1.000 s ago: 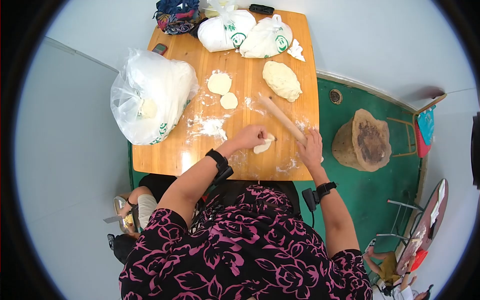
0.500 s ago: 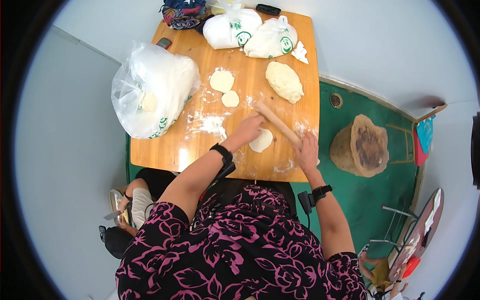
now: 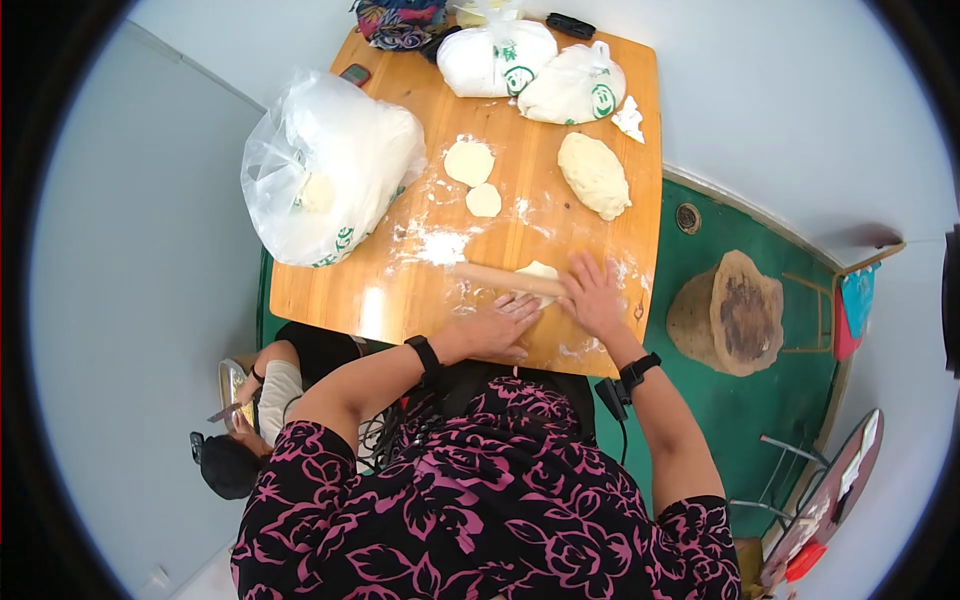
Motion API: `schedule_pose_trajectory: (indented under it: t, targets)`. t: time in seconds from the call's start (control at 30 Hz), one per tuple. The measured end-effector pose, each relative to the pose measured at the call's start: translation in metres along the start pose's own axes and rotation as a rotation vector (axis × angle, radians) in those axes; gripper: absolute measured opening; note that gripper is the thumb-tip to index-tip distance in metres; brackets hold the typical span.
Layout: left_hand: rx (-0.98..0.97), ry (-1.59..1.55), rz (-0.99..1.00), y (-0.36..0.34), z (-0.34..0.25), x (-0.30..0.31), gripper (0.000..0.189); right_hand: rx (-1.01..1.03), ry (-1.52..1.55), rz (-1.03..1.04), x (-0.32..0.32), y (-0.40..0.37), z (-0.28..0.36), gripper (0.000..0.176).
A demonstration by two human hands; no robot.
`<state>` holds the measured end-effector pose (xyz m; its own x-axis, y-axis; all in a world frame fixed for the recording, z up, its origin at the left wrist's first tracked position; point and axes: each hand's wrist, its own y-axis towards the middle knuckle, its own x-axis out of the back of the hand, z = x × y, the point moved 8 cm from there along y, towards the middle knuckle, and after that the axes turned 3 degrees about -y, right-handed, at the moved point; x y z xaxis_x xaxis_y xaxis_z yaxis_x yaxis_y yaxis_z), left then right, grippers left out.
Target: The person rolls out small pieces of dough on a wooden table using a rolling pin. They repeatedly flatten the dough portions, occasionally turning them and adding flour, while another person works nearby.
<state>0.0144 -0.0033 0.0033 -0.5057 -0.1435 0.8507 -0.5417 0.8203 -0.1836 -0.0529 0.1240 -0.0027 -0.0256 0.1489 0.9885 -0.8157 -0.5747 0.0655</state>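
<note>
A wooden rolling pin (image 3: 510,280) lies nearly crosswise over a round of dough (image 3: 538,270), hiding its middle. My right hand (image 3: 594,295) rests over the pin's right end, fingers spread. Just below the pin, my left hand (image 3: 500,326) stretches its fingers flat beside the near edge of the dough; whether they touch the dough or the pin is hard to tell. Farther up the table are a larger flat dough round (image 3: 469,162) and a smaller one (image 3: 484,200), almost touching. A big lump of dough (image 3: 594,176) sits at the right.
Loose flour (image 3: 437,245) covers part of the wooden table (image 3: 335,295). A large plastic bag (image 3: 335,165) stands at left; two tied bags, one white (image 3: 490,60) and another (image 3: 570,88), are at the back. A tree-stump block (image 3: 735,312) is right. Someone with a knife (image 3: 224,412) sits lower left.
My left hand has let go of the dough round and now lies flat. The rolling pin has swung from a diagonal onto the dough, with my right hand spread over its end. The view has shifted slightly.
</note>
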Motion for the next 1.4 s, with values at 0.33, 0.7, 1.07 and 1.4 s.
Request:
schedule_pose_trajectory:
  t: [0.33, 0.7, 1.07, 1.4]
  targets:
    - [0.011, -0.028, 0.033, 0.0, 0.001, -0.002, 0.072, 0.097, -0.108, 0.097, -0.001, -0.004, 0.017, 0.052]
    - [0.002, 0.053, -0.172, 0.032, -0.003, 0.013, 0.042, -0.15, 0.074, -0.113, -0.001, 0.032, -0.043, 0.042]
    - [0.114, 0.248, -0.381, 0.06, -0.005, 0.007, 0.064, -0.153, 0.157, -0.164, 0.001, 0.004, -0.049, 0.038]
    - [-0.059, 0.02, -0.249, 0.042, -0.013, -0.001, 0.069, -0.123, 0.195, -0.146, 0.018, -0.016, -0.053, 0.036]
